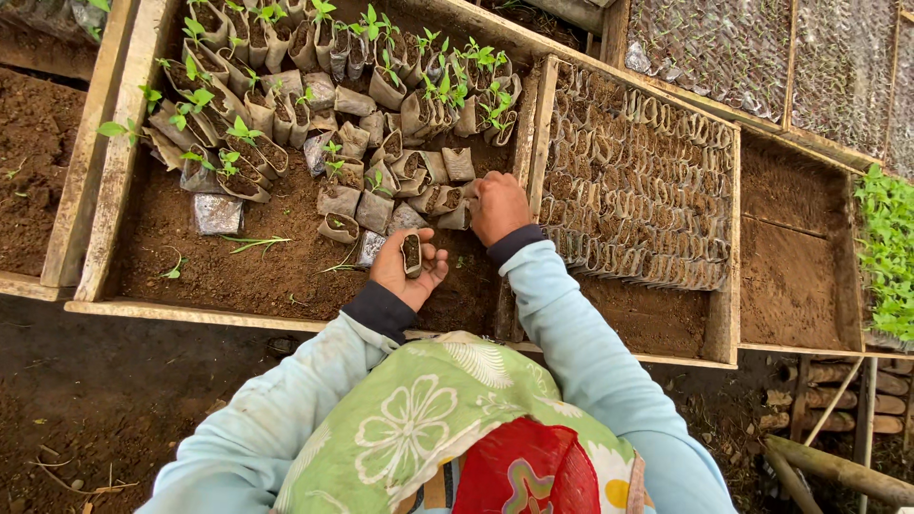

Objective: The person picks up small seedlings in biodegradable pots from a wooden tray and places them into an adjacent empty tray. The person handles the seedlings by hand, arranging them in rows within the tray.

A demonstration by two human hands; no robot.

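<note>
Soil-filled nursery bags fill most of the view. The left hand (407,271) lies palm up over the near part of a wooden seedbed frame (119,171), its fingers (438,271) curled loosely around a small soil-filled bag (412,253) that rests upright in the palm. The right hand (497,207) is just to the right and a little farther off, knuckles up, fingers bent down onto the near edge of a cluster of filled bags (381,190); whether they pinch one of those bags cannot be told. Both arms wear pale blue sleeves with dark cuffs. Farther away and to the left in the same frame, many bags carry green seedlings (447,81), some standing, some tipped over on the bare soil (248,276). A flattened silvery bag (216,213) lies alone on the soil at left. To the right, a second frame holds tight rows of empty bags (638,181), with bare earth at its near end. Leafy green plants (890,247) show at the far right edge. A flowered cloth (428,419) covers the person's lap nearest the camera.
</note>
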